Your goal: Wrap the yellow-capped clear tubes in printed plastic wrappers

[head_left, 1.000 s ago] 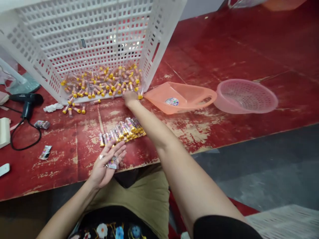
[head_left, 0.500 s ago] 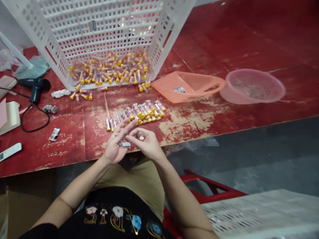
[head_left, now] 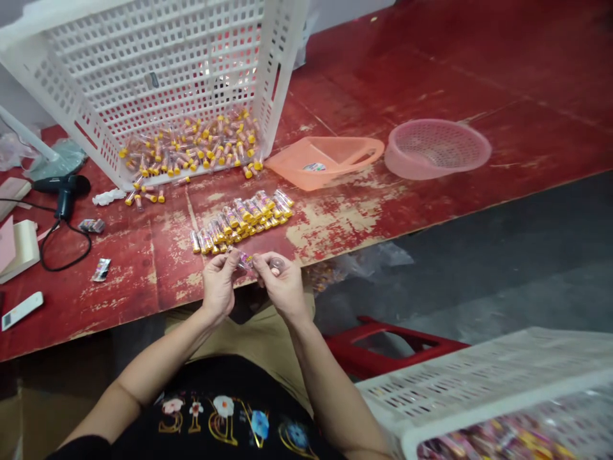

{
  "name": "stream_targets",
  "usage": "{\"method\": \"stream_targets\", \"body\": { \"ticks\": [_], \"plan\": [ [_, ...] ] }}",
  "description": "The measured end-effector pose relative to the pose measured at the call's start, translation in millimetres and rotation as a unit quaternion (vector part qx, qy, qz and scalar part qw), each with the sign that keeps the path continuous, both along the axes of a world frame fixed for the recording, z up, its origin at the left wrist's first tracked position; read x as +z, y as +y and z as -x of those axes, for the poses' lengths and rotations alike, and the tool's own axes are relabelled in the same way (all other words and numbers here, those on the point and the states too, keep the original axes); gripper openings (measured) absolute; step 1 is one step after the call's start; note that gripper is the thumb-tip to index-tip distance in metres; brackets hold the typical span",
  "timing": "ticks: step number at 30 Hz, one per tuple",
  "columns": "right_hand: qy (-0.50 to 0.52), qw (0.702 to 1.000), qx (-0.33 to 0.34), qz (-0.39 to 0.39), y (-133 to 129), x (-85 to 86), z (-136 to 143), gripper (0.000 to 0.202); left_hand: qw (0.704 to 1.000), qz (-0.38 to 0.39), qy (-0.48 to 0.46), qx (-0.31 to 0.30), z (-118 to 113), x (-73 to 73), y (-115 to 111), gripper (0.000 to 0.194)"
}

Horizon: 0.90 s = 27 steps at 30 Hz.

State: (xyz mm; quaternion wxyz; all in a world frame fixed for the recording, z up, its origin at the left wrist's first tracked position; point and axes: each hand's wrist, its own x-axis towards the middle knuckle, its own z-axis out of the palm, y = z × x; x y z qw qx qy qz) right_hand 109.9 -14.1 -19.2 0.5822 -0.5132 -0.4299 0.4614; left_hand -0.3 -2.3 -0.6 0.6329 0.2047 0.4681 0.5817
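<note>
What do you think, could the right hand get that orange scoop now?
Probably yes: the neat tube row sits left of the path to the orange scoop. But the right hand holds a clear tube and seems to pinch a small wrapper, so it might need freeing first.

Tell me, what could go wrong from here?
The tube in the right hand might slip while that hand is also at the wrapper. The pile lies close to the left hand, so a bump could scatter it. Loose tubes outside the crate could roll away.
</note>
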Motion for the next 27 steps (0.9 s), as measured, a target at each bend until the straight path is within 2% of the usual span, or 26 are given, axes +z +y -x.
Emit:
{"method": "stream_targets", "body": {
  "ticks": [3,8,11,14,18,24,27],
  "plan": [
    [0.03,0.999,0.022,0.018,-4,-6.9,-10,0.035,0.999,0.034,-0.021,-0.013,2,0.9,2,0.046],
    [-0.105,0.994,0.001,-0.041,-28,1.1,-24,0.043,0.994,0.08,-0.073,-0.023,7,1.1,5,0.046],
    [-0.101,0.991,-0.037,-0.079,-40,6.9,-20,0.05,0.992,0.088,-0.081,-0.037,8,1.9,5,0.044],
    [-0.111,0.986,-0.082,-0.096,-45,7.9,-16,0.037,0.991,0.085,-0.087,-0.06,6,4.4,5,0.045],
    [-0.19,0.967,-0.083,-0.147,-45,9.8,-19,0.02,0.988,0.076,-0.095,-0.094,5,8.4,3,0.047],
    [-0.273,0.932,-0.11,-0.21,-49,16.4,-22,0.029,0.987,0.05,-0.073,-0.135,4,12.2,-2,0.049],
    [-0.248,0.942,-0.113,-0.196,-51,18.3,-21,0.034,0.988,0.032,-0.051,-0.139,3,13.7,-5,0.049]
  ]
}}
